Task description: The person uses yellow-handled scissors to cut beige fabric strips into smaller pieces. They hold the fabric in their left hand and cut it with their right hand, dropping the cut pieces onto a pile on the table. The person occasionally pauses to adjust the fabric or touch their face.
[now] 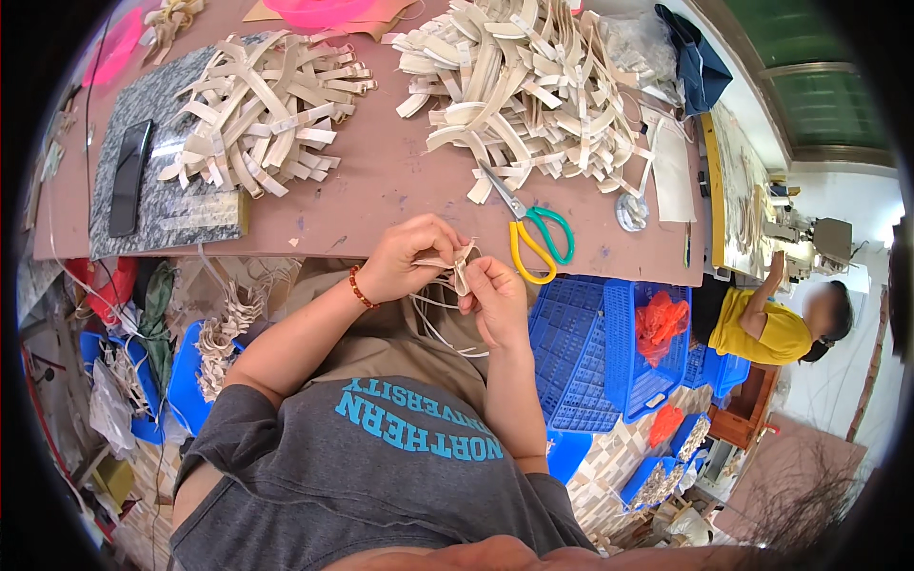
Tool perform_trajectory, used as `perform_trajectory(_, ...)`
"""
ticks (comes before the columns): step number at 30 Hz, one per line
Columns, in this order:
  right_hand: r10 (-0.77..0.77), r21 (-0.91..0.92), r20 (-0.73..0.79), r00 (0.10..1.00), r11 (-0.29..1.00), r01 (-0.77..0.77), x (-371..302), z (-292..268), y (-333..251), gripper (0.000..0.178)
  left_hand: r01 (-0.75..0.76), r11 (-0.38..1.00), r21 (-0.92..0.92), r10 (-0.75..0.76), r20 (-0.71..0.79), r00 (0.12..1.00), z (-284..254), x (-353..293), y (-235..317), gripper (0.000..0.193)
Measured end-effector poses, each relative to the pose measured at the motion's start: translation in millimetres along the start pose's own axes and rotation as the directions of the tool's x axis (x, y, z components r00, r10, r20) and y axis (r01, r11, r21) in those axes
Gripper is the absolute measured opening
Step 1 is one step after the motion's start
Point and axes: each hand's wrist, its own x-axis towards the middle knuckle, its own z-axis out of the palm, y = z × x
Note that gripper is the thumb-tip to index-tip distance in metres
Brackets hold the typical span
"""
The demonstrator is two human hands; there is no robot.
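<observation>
Just in front of the table's near edge, my left hand (407, 260), with a beaded bracelet at the wrist, pinches a cream fabric strap (462, 274). My right hand (497, 299) grips the same strap from the other side, thumb and fingers closed on it. The strap looks folded between the fingertips, which hide part of it. Thin pale cords (430, 328) hang below my hands over my lap. Close by on the table lie scissors (519, 214) with one yellow and one green handle, blades pointing to the far left.
Cream straps form a large pile (533, 86) at the far middle and another pile (267, 109) on a granite slab (195, 214). A phone (130, 179) lies on that slab. Blue crates (576, 352) stand to my right. A person in yellow (762, 324) works farther right.
</observation>
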Motion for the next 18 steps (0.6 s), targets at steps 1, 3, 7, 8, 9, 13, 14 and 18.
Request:
perform_trajectory(1, -0.018, -0.039, -0.011, 1.000, 0.999, 0.017, -0.5, -0.1, 0.4, 0.014, -0.001, 1.000, 0.028, 0.001, 0.006, 1.000, -0.3, 0.5, 0.7, 0.015)
perform_trajectory(3, -0.058, -0.117, -0.027, 0.998, 0.992, 0.054, -1.1, 0.1, 1.1, 0.015, -0.006, 0.996, 0.089, 0.004, 0.017, 1.000, -2.2, 2.5, 3.1, 0.015)
perform_trajectory(7, -0.170, -0.038, -0.084, 0.982, 0.985, 0.167, -8.6, 8.4, -7.7, 0.013, 0.114, 0.984, -0.133, -0.117, -0.015, 0.993, 3.3, 0.8, 3.0, 0.015)
perform_trajectory(8, -0.204, 0.008, -0.099, 0.974, 0.978, 0.206, -8.4, 12.6, -9.5, 0.012, 0.121, 0.983, -0.137, -0.123, -0.002, 0.992, 0.8, -2.0, -3.0, 0.016)
perform_trajectory(9, -0.236, 0.051, -0.115, 0.965, 0.969, 0.243, -8.0, 14.3, -10.9, 0.011, 0.129, 0.981, -0.144, -0.129, 0.009, 0.992, 0.0, -1.8, -2.8, 0.018)
perform_trajectory(13, -0.514, -0.188, -0.190, 0.836, 0.855, 0.483, 1.6, -4.7, -17.0, 0.012, 0.269, 0.774, -0.573, -0.393, -0.103, 0.914, -0.1, 1.9, 5.1, 0.032)
perform_trajectory(14, -0.593, -0.353, -0.217, 0.776, 0.788, 0.503, 7.7, -15.8, -19.5, 0.015, 0.265, 0.746, -0.611, -0.422, -0.126, 0.898, -3.5, 4.8, 0.5, 0.035)
perform_trajectory(18, -0.748, -0.996, 0.085, 0.658, -0.058, 0.063, 21.2, -53.8, -45.3, 0.026, 0.207, 0.625, -0.752, -0.470, -0.150, 0.870, -9.9, 10.7, -1.5, 0.044)
